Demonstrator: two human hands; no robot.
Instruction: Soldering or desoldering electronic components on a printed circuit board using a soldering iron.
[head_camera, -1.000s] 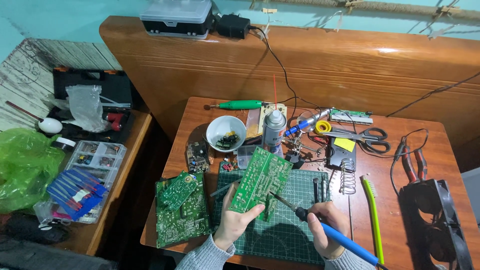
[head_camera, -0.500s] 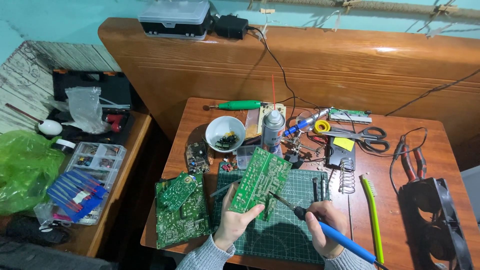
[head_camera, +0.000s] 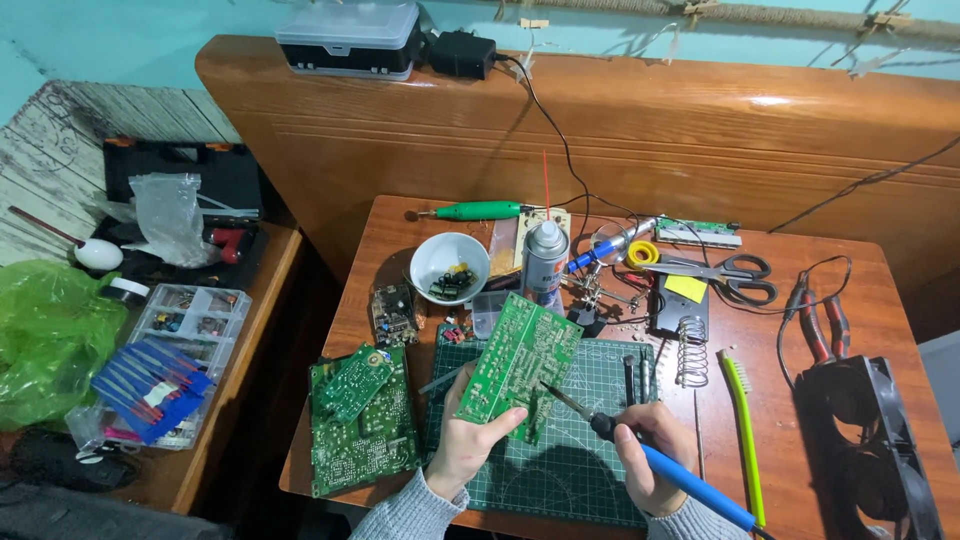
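Note:
My left hand (head_camera: 468, 440) holds a green circuit board (head_camera: 518, 362) tilted up over the green cutting mat (head_camera: 590, 470). My right hand (head_camera: 648, 462) grips a blue-handled soldering iron (head_camera: 672, 472); its metal tip touches the board's lower right part. Two more green circuit boards (head_camera: 358, 420) lie stacked at the left of the mat.
On the wooden table (head_camera: 860, 300) stand a white bowl of parts (head_camera: 449, 268), a spray can (head_camera: 544, 262), scissors (head_camera: 738, 276), pliers (head_camera: 818, 322), a coil stand (head_camera: 690, 350), a green brush (head_camera: 744, 430) and a black fan (head_camera: 868, 440). A side table (head_camera: 245, 380) holds a parts box (head_camera: 190, 318).

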